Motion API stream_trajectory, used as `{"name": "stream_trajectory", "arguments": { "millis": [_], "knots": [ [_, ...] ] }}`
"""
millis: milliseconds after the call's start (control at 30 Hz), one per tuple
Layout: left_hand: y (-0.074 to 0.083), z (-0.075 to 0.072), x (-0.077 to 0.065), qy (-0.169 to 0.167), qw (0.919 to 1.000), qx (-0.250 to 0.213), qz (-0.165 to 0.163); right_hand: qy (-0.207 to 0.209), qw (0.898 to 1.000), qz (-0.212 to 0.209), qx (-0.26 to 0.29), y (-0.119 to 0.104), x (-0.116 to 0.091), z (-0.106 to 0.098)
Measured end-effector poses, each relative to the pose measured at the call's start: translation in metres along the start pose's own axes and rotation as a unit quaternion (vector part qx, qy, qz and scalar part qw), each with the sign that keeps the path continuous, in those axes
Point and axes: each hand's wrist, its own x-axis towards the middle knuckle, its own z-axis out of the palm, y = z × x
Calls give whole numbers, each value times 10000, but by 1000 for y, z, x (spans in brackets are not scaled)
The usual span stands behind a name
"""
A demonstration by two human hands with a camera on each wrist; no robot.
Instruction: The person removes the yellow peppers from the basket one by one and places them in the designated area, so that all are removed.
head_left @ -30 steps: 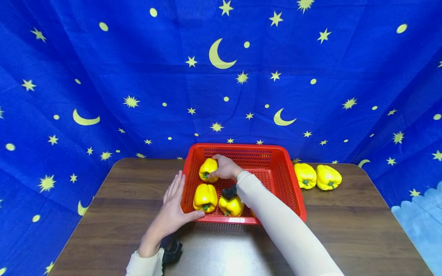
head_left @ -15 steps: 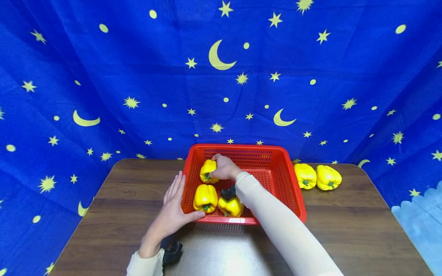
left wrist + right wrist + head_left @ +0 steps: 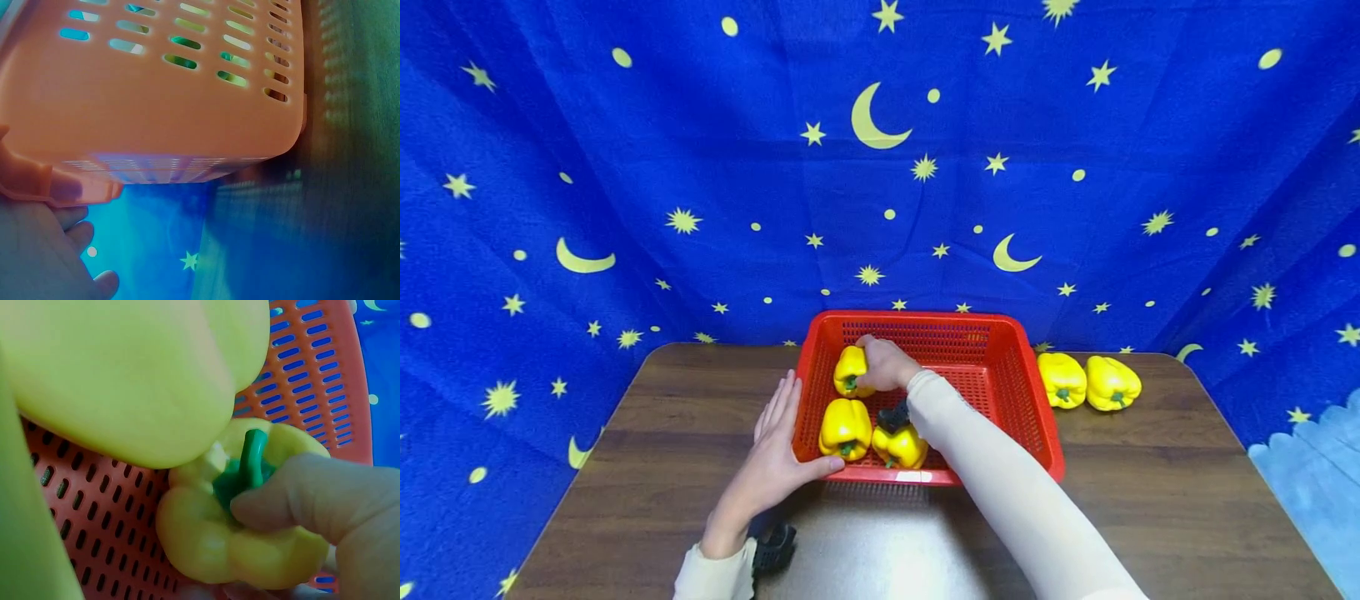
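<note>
Inside the red basket (image 3: 977, 333), my right hand (image 3: 886, 364) grips a yellow bell pepper (image 3: 848, 370) in the back left corner. The right wrist view shows the thumb (image 3: 269, 506) pressed beside the green stem (image 3: 252, 456); the other fingers are mostly hidden under the pepper. Two more yellow peppers lie along the front: one at the front left (image 3: 846, 427), one right of it (image 3: 901, 448), partly covered by the black wrist mount. At the basket's front left corner rests my left hand (image 3: 775, 454), its fingers straight along the outer side and the thumb on the front rim.
Two yellow peppers, a nearer one (image 3: 1062, 381) and an outer one (image 3: 1112, 384), sit on the wooden table (image 3: 1150, 500) right of the basket. A blue curtain (image 3: 737, 167) with moons and stars hangs right behind the table. My right sleeve (image 3: 1022, 492) crosses the basket's front rim.
The held pepper has shifted and turned slightly in the back left corner, with my right hand still gripping it. My left hand stays on the basket corner.
</note>
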Motion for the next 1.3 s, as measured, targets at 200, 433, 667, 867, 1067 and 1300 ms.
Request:
{"name": "stream_trajectory", "arguments": {
  "millis": [200,433,667,867,1067,1300],
  "knots": [
    [2,-1,0,-31,10000,-21,0,51,9998,118,168,1,-2,-2],
    [3,-1,0,-30,9999,-125,6,201,9988,243,378,4,-5,-4],
    [3,0,0,-47,9999,-154,-35,458,9970,197,599,7,-14,-14],
    [4,0,1,-61,9999,-157,-34,682,9946,108,778,7,-26,-27],
    [4,0,1,-67,9998,-168,-53,717,9921,131,1022,13,-37,-35],
    [2,0,1,-33,9999,-89,-43,524,9839,187,1700,24,-44,-33]
  ]
}}
